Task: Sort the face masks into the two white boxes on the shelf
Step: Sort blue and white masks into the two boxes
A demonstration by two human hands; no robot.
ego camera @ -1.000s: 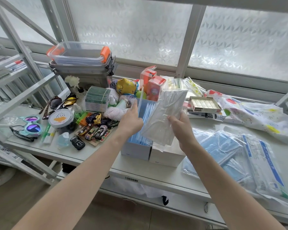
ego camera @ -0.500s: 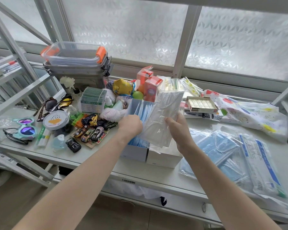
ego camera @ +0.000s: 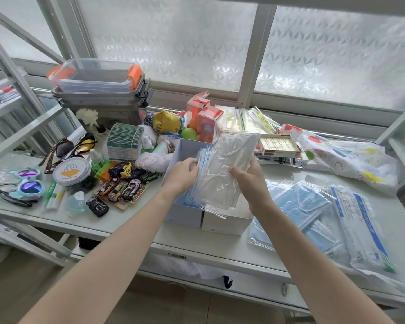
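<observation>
Right hand grips clear plastic packet of white masks over right white cardboard box. Left hand, fingers curled, presses blue masks in left white box.

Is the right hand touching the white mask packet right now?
Touching. The head view shows the right hand with thumb and fingers wrapped round the right edge of the white mask packet, holding it above the white boxes.

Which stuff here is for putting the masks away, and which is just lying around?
For the job: white mask packet in the right hand; left hand at the blue masks; left box; right box; blue mask packets.

Lying about: toy cars, sunglasses, round tin, yarn.
</observation>
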